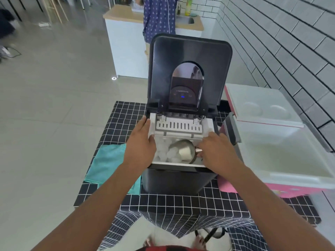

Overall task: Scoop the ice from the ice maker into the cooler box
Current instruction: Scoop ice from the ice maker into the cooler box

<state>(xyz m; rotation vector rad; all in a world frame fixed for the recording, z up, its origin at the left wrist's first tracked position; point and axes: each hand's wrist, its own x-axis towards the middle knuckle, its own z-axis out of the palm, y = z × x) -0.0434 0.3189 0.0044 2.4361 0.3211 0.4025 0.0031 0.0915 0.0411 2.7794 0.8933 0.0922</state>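
A black ice maker (179, 178) stands in the middle of the table with its lid (190, 57) swung upright. Its white bin holds ice cubes (163, 153). A metal scoop (184, 151) lies in the ice, with ice in its bowl. My right hand (217, 153) grips the scoop's handle at the bin's right side. My left hand (143, 140) rests flat on the bin's left rim, fingers straight. To the right sits the pink cooler box (282, 156), white inside, its lid (262, 105) open toward the back.
A black-and-white checked cloth (163, 201) covers the table. A teal towel (107, 162) lies left of the ice maker. A grey brick wall (290, 42) runs along the right. Behind stands a person in a blue patterned garment (159, 17) at a white counter (125, 42).
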